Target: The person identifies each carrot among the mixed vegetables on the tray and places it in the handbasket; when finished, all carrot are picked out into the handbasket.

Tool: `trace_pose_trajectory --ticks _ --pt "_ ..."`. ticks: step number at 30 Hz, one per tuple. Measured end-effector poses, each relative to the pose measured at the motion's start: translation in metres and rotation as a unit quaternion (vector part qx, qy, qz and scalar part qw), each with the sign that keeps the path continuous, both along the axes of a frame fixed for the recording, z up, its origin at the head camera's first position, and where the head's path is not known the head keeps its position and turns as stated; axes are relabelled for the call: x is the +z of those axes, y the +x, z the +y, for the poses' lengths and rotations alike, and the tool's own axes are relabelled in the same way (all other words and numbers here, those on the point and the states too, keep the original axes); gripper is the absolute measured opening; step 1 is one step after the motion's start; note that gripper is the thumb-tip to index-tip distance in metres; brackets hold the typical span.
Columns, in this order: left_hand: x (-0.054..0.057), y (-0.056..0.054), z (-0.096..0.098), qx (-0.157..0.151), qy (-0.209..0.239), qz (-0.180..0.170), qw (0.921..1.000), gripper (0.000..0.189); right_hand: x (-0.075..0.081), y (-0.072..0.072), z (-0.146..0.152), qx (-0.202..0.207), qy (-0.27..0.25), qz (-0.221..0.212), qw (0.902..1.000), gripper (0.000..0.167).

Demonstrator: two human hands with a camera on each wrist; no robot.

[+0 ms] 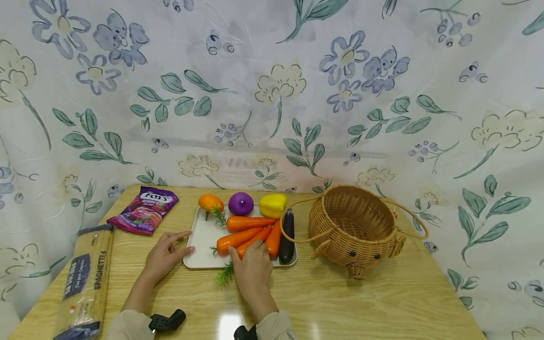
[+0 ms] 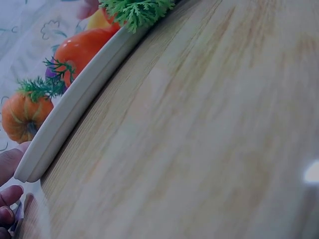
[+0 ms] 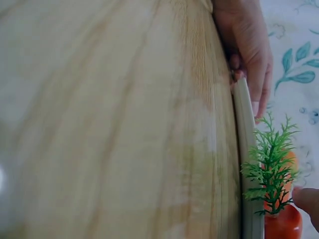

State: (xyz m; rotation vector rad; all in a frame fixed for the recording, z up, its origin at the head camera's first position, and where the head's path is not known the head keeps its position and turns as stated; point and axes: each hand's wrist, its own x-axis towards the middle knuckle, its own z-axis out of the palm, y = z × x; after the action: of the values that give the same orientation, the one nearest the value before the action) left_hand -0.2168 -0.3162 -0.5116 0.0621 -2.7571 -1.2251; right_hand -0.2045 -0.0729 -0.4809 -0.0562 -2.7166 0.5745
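Note:
A white tray (image 1: 204, 257) carries several toy carrots (image 1: 250, 223), a dark eggplant (image 1: 286, 241), a small orange pumpkin (image 1: 210, 203), a purple onion (image 1: 241, 204) and a yellow bell pepper (image 1: 273, 205). At the tray's left edge my left hand (image 1: 165, 257) holds the rim, thumb inside and fingers outside, as the right wrist view also shows. My right hand (image 1: 255, 271) reaches over the front rim and grips a carrot, its thumb left of it and its fingertips on top. Green leaves (image 3: 271, 169) of a carrot stick out over the front rim.
A wicker basket (image 1: 352, 236) with an animal face and two loop handles stands right of the tray, one handle beside the eggplant. At the left lie a purple candy bag (image 1: 146, 210) and a spaghetti pack (image 1: 87, 278). A floral cloth (image 1: 255, 118) hangs behind the table.

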Motion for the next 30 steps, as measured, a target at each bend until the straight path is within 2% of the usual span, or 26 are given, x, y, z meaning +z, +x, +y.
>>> trace_pose_trajectory --ticks 5,9,18,21,24,30 --pt "0.0 0.0 0.0 0.003 -0.001 -0.001 1.0 0.055 -0.003 -0.001 -0.001 -0.011 0.029 0.017 0.9994 0.078" --pt "0.0 -0.001 0.001 0.006 -0.005 -0.001 1.0 0.055 -0.004 -0.002 -0.002 -0.014 0.021 0.025 0.9993 0.069" --pt "-0.002 -0.001 0.0 0.008 -0.011 -0.003 0.9999 0.056 -0.003 0.0 0.0 -0.026 0.007 0.037 0.999 0.059" --pt "-0.001 -0.001 0.001 0.007 -0.009 -0.003 0.9999 0.056 0.002 -0.001 0.004 -0.024 -0.021 0.023 0.9992 0.056" --pt "-0.001 -0.002 0.002 0.006 -0.008 0.001 0.9999 0.056 0.006 -0.001 0.009 -0.017 -0.074 0.015 0.997 0.053" --pt "-0.003 -0.002 0.001 0.004 -0.01 0.001 0.9999 0.056 0.01 0.003 0.018 -0.002 -0.189 0.006 0.9819 0.022"
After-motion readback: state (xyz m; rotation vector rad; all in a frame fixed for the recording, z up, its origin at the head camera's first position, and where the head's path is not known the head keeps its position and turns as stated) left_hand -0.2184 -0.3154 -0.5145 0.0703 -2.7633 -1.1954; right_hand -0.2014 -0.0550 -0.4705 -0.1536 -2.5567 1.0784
